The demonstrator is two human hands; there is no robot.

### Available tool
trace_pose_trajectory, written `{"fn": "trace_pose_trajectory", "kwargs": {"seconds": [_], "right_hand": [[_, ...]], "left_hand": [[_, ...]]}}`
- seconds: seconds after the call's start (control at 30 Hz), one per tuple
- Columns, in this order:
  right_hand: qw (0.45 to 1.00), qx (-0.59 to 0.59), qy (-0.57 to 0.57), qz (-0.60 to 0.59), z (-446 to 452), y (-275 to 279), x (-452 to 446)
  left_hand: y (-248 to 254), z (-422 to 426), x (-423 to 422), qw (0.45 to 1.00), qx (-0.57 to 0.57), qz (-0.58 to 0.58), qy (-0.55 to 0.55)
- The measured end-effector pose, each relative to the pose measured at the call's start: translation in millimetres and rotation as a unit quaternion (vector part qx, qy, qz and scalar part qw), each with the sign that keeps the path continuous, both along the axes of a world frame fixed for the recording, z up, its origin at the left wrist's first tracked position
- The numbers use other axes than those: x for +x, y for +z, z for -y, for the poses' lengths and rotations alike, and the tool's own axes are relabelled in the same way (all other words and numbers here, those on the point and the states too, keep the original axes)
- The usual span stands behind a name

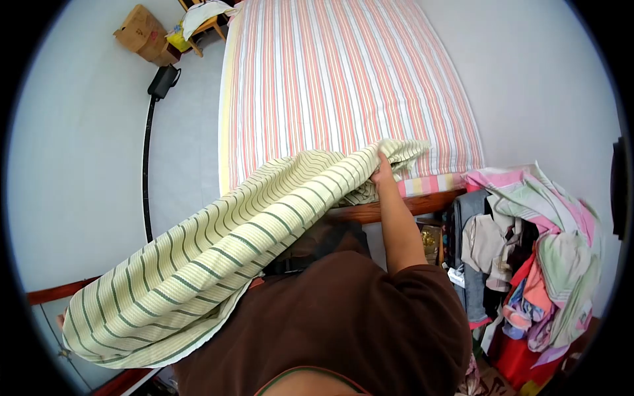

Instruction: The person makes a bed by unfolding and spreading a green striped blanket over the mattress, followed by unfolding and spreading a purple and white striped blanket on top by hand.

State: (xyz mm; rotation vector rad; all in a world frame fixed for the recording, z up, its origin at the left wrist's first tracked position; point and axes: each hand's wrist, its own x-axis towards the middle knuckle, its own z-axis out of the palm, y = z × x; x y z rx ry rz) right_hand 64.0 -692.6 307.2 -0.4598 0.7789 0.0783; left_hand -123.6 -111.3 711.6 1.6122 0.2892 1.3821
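Note:
A pale green bed sheet [224, 247] with dark green stripes stretches slantwise across my front, bunched into long folds. My right hand [382, 170] is closed on its upper right end, just above the foot of the bed. At the far lower left, only a sliver of my left hand [61, 321] shows at the sheet's other end, which it holds up; the cloth hides most of its fingers. Beneath the right end lies the bed [330, 79], covered in a flat pink, white and yellow striped sheet.
A wooden bed rail [422, 203] runs along the near edge. Heaped clothes [489, 244] and a pink-green cloth [564, 254] hang at the right. Grey floor [188, 145] lies left of the bed, with a black case [163, 82], a cardboard box [140, 32] and a chair [210, 28] farther back.

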Motion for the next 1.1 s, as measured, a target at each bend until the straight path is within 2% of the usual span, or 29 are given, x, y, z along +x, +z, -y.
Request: {"fn": "trace_pose_trajectory", "kwargs": {"seconds": [0.07, 0.1, 0.13, 0.23, 0.27, 0.33, 0.37, 0.43, 0.47, 0.5, 0.57, 0.6, 0.67, 0.73, 0.8, 0.83, 0.87, 0.9, 0.97, 1.0, 1.07, 1.1], "right_hand": [[0.998, -0.031, 0.035, -0.05, 15, -52, 32], [0.999, -0.029, 0.02, -0.041, 19, -33, 48], [0.997, -0.047, -0.03, -0.05, 17, 8, 61], [0.991, -0.111, -0.058, 0.05, 46, 79, 110], [0.986, -0.094, -0.117, 0.077, 45, 144, 110], [0.955, -0.077, -0.102, 0.268, 100, 180, 133], [0.944, -0.12, -0.102, 0.288, 94, 253, 111], [0.895, -0.193, -0.078, 0.395, 136, 299, 93], [0.871, -0.184, -0.066, 0.452, 155, 318, 79], [0.868, -0.198, -0.088, 0.448, 156, 342, 56], [0.861, -0.21, -0.093, 0.453, 168, 353, 20], [0.863, -0.233, -0.103, 0.436, 169, 351, 2], [0.897, -0.246, -0.135, 0.342, 180, 316, -27], [0.938, -0.205, -0.167, 0.226, 192, 261, -54], [0.97, -0.148, -0.144, 0.131, 199, 193, -91], [0.974, -0.122, -0.116, 0.151, 205, 149, -114], [0.985, -0.095, -0.085, 0.115, 213, 102, -139], [0.993, -0.086, -0.046, 0.063, 210, 69, -165], [0.993, -0.093, 0.057, -0.038, 212, 2, -227], [0.983, -0.108, 0.121, -0.083, 216, -21, -252], [0.923, -0.193, 0.242, -0.23, 194, 12, -266], [0.928, -0.15, 0.265, -0.214, 191, 16, -266]], "left_hand": [[0, -8, 2, 1.0, -0.015, -0.007, -0.007], [0, -11, 3, 1.0, -0.025, -0.008, -0.011], [-1, -13, 11, 0.999, -0.034, -0.014, -0.025], [-2, -19, 28, 0.995, -0.073, -0.033, -0.06], [-4, -20, 39, 0.992, -0.088, -0.041, -0.079], [-8, -28, 70, 0.981, -0.127, -0.065, -0.134], [-14, -32, 81, 0.973, -0.146, -0.077, -0.161], [-39, -53, 111, 0.953, -0.159, -0.102, -0.238], [-54, -71, 126, 0.941, -0.15, -0.114, -0.28], [-53, -42, 140, 0.917, -0.211, -0.072, -0.332], [-76, -6, 143, 0.919, -0.222, -0.1, -0.311], [-95, 5, 143, 0.92, -0.226, -0.114, -0.3], [-167, -6, 132, 0.845, -0.374, -0.132, -0.359], [-234, 4, 104, 0.816, -0.393, -0.275, -0.321], [-294, 20, 75, 0.8, -0.199, -0.503, -0.261], [-313, 29, 56, 0.742, -0.115, -0.609, -0.257], [-336, 36, 34, 0.667, -0.029, -0.702, -0.249], [-399, 21, -2, 0.662, 0.024, -0.714, -0.224], [-422, 36, -56, 0.597, 0.095, -0.781, -0.157], [-400, 69, -75, 0.535, 0.111, -0.83, -0.113], [-389, 87, -109, 0.467, 0.036, -0.879, -0.089], [-384, 93, -123, 0.459, 0.018, -0.885, -0.074]]}}
